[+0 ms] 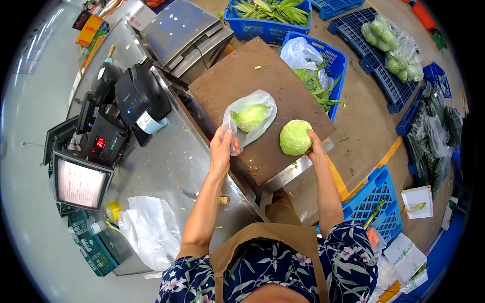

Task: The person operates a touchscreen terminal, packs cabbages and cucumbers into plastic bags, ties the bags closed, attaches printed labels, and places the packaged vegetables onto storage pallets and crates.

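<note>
While a bagged cabbage (249, 118) is half exposed, a bare cabbage (294, 137) is held.
Over the brown board (237, 76), the translucent bag (270, 112) is grasped at its seven o'clock edge by fingers of the left hand (221, 150); at four o'clock from it, the tight, round, pale-green bare cabbage is clasped by fingers of the right hand (316, 147).

Two cabbages (249, 118) (295, 137) were on the count straight away, yes, two! Two hands were in it: one left hand (220, 153), one right hand (316, 146). One bag (268, 102) wrapped a cabbage, and there was just one board (222, 76) beneath! Two crates (245, 31) (343, 65) of leaves made it a pair. Then the singles: one lit screen (81, 182), one red readout (98, 144), one wooden handle (224, 200), one yellow roll (113, 211)!
</note>
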